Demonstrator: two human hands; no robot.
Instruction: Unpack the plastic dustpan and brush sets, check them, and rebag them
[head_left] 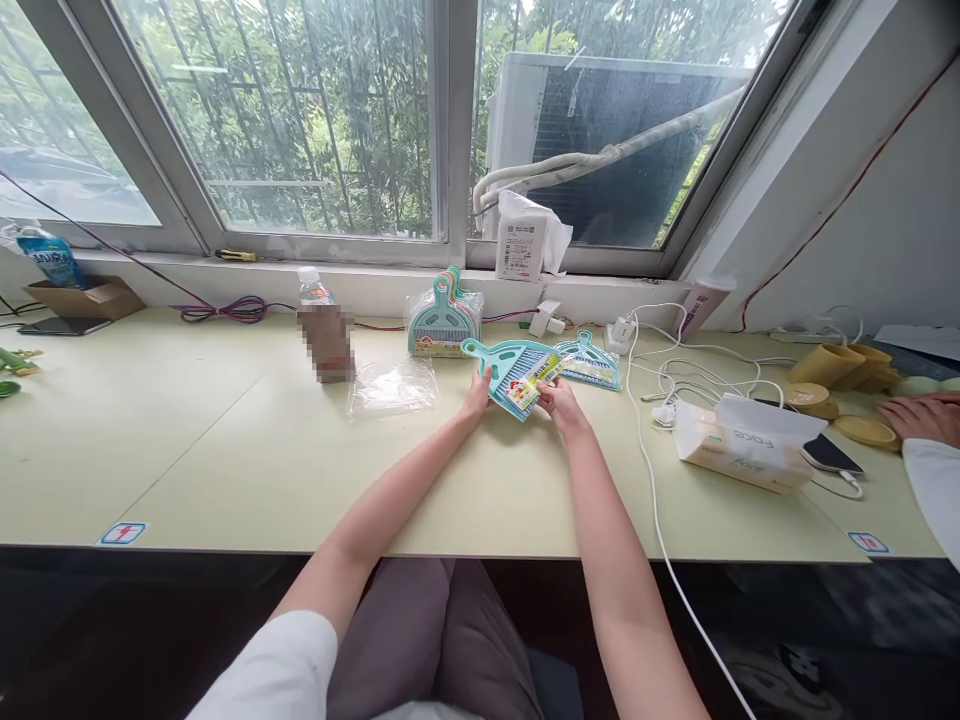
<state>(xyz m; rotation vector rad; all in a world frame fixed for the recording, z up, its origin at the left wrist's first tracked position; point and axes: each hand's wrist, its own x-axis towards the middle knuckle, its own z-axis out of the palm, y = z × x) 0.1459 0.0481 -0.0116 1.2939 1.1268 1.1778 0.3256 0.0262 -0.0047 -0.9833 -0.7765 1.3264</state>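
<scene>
A small teal dustpan (504, 362) with a yellow printed label card (531, 378) lies on the pale green table, held between both hands. My left hand (477, 392) grips its left edge, fingers closed on it. My right hand (558, 402) pinches the label card at its right side. A second teal dustpan (592, 362) lies just right of it. Behind stands a stack of several coloured dustpans (444, 318). An empty clear plastic bag (393, 388) lies left of my left hand.
A water bottle (324, 330) stands at left of the stack. A tissue pack (747, 442), white cables (651, 440) and a phone (829, 454) lie at right. Yellow cups (838, 366) and another person's hand (922, 414) are at far right. A cardboard box (82, 296) sits far left.
</scene>
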